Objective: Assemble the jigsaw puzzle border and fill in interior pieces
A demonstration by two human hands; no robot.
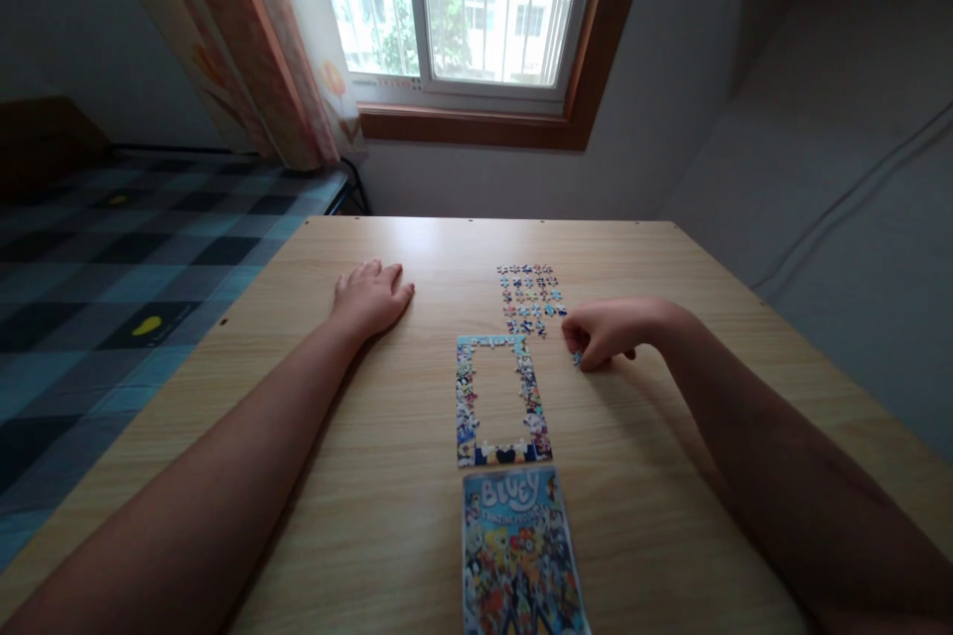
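On the wooden table (417, 536), a jigsaw puzzle frame (466, 407) is joined along all its sides, with bare wood inside it. Just beyond it, loose puzzle pieces (530, 296) lie in rough rows. My right hand (621, 327) is to the right of these rows, its fingers pinched on a small puzzle piece (577, 357) close to the tabletop. Flat on the table at the far left rests my left hand (368, 298), fingers spread, with nothing in it. Nearest me lies the colourful Bluey puzzle box (521, 551), below the frame.
A bed with a checked cover (186, 248) stands along the table's left side. Beyond the table's far edge are a window (491, 10) and a patterned curtain (260, 40). On the right wall runs a cable (841, 203).
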